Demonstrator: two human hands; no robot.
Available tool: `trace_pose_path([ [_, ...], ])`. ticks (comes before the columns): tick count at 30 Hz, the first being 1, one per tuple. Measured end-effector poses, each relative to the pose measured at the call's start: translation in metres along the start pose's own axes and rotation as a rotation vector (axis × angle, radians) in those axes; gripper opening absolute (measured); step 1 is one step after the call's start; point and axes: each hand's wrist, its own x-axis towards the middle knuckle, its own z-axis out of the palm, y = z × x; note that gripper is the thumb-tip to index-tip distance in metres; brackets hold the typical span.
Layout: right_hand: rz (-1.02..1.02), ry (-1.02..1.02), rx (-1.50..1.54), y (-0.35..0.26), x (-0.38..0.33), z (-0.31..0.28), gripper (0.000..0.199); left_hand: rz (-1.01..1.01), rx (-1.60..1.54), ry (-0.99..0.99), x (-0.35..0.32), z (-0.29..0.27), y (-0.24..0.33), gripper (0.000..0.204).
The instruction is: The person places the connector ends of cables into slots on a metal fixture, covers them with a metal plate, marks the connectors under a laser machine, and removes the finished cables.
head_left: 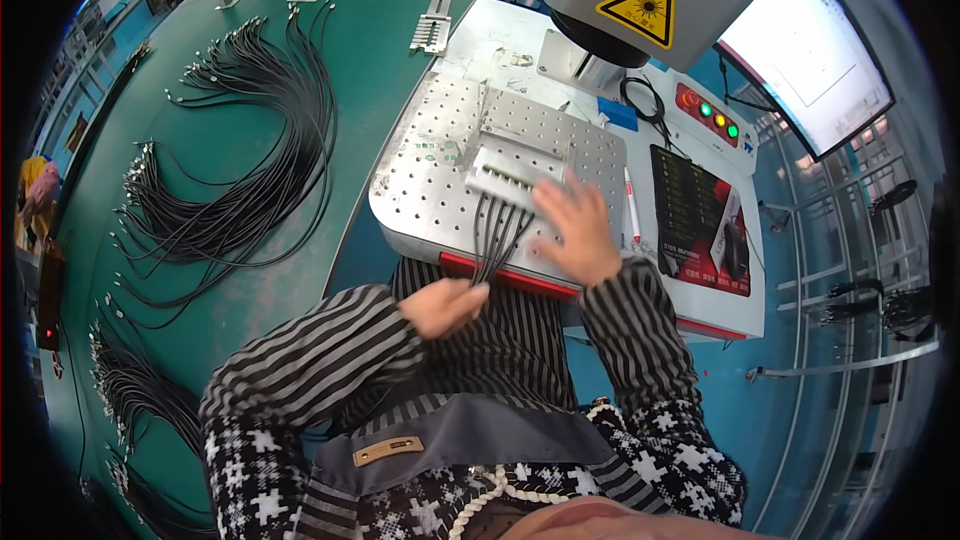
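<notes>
My left hand (443, 307) is closed round a small bunch of black cables (494, 233) at the front edge of the machine's perforated plate. From there the cables fan out, and their far ends lie in a silver slotted metal fixture (503, 176) on the plate. Over the fixture's right end is my right hand (580, 232), its fingers spread and slightly blurred. Nothing shows in its grasp; whether the fingertips touch the fixture I cannot tell.
A laser head (650, 0) with a yellow warning sign overhangs the perforated plate (420, 180). Large bundles of black cables (300, 140) lie on the green table at left, near another metal fixture (432, 28). To the right are a marker pen (631, 205), lit buttons (718, 120) and a mouse (735, 250).
</notes>
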Motion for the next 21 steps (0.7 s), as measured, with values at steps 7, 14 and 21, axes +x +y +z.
trace_pose_path([
  [7, -0.172, 0.166, 0.197, -0.024, -0.039, -0.015, 0.033, -0.112, -0.224, -0.490, -0.073, -0.025, 0.013, 0.039],
  [14, 0.255, -0.149, 0.901, -0.029, 0.069, -0.060, 0.022, 0.141, -0.480, -0.275, -0.088, -0.064, 0.033, 0.039],
  [21, 0.075, -0.355, 0.789, -0.014, 0.120, 0.013, 0.027, 0.064, -0.532, -0.083, -0.064, -0.091, 0.008, 0.040],
])
